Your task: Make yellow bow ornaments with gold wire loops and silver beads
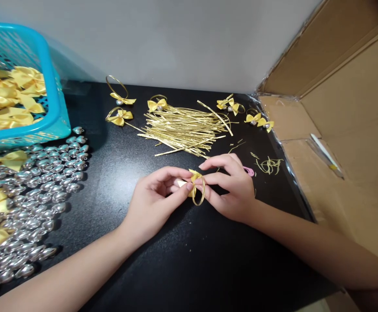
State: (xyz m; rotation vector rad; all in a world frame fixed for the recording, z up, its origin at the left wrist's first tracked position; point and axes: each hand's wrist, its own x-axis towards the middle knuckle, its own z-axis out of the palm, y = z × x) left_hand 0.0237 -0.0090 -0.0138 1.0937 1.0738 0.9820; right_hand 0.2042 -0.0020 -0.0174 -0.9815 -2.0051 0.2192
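Note:
Near the middle of the black table, my left hand (153, 195) pinches a small yellow ribbon bow (194, 176) between thumb and fingertips. A gold tie bent into a loop (203, 197) hangs from the bow. My right hand (236, 186) has its fingertips closed on the bow and loop from the other side, its index finger raised a little. Whether a silver bead sits on this bow is hidden by the fingers. Just beyond my hands lies a pile of straight gold ties (182, 128).
Left stands a turquoise basket (54, 93) of yellow bows; silver drop-shaped beads (50, 199) spread before it. Several looped bows with beads (120, 117) lie along the back. Gold trimmings (269, 165) and a pink handle (249, 171) lie right, beside cardboard (345, 190) holding a white tool (325, 154).

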